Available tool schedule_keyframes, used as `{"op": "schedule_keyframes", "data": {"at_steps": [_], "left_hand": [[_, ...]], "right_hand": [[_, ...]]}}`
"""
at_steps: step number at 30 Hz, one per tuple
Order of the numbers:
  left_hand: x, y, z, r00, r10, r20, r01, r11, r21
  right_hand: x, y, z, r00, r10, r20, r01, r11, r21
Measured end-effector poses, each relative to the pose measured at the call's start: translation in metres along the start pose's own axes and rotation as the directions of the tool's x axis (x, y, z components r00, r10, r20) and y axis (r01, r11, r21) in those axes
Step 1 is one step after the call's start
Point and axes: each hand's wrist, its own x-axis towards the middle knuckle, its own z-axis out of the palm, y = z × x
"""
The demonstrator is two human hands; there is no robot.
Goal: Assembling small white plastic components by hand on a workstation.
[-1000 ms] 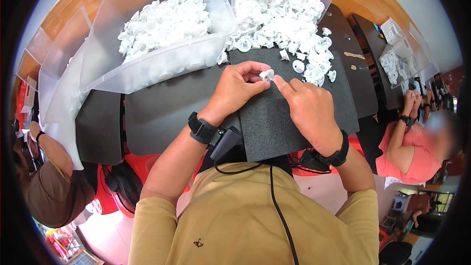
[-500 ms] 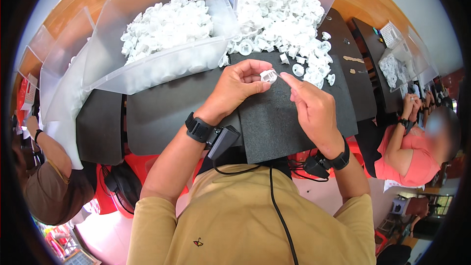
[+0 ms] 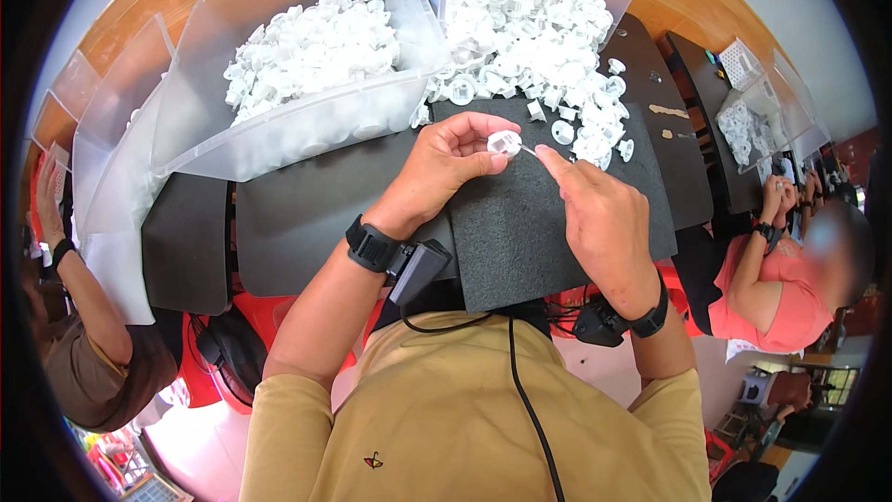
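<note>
My left hand (image 3: 444, 167) pinches a small white plastic cap (image 3: 505, 142) above a black foam mat (image 3: 520, 223). My right hand (image 3: 595, 218) sits just to its right, thumb and forefinger closed on a thin pin (image 3: 530, 151) that touches the cap's side. A loose heap of the same white caps (image 3: 530, 28) lies at the mat's far edge, a few scattered ones (image 3: 595, 135) close to my right fingertips. Both wrists wear black bands with small black devices.
A clear plastic bin (image 3: 307, 121) holding white caps stands at the far left, with more clear bins (image 3: 111, 139) beside it. Another person (image 3: 790, 270) in a coral shirt works at the right by another bin (image 3: 753, 121). Someone's arm (image 3: 84, 288) shows at left.
The cap in my left hand has lifted slightly off the mat. My right fingers have drawn back a little to the right, leaving the thin pin between them and the cap.
</note>
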Motion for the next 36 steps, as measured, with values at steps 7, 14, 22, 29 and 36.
{"op": "schedule_keyframes", "data": {"at_steps": [7,14,22,29,36], "left_hand": [[-0.001,0.0,0.001,1.0,-0.01,0.011,0.01,0.999,-0.038],[-0.002,0.003,0.003,1.0,0.004,-0.001,-0.004,1.0,-0.006],[-0.002,-0.001,0.004,1.0,0.018,-0.024,-0.018,1.0,-0.004],[-0.001,-0.003,0.002,0.999,0.007,-0.048,-0.007,1.0,-0.011],[0.0,-0.003,0.002,0.995,0.059,-0.086,-0.054,0.997,0.056]], "right_hand": [[0.006,-0.001,-0.004,0.997,-0.042,0.065,0.047,0.996,-0.079],[0.008,-0.005,-0.002,0.993,-0.019,0.119,0.031,0.995,-0.098],[0.013,-0.012,-0.005,0.979,0.006,0.205,0.032,0.982,-0.184],[0.028,0.002,-0.009,0.96,-0.094,0.265,0.128,0.985,-0.112],[0.016,-0.004,-0.013,0.991,-0.044,0.128,0.065,0.984,-0.164]]}}
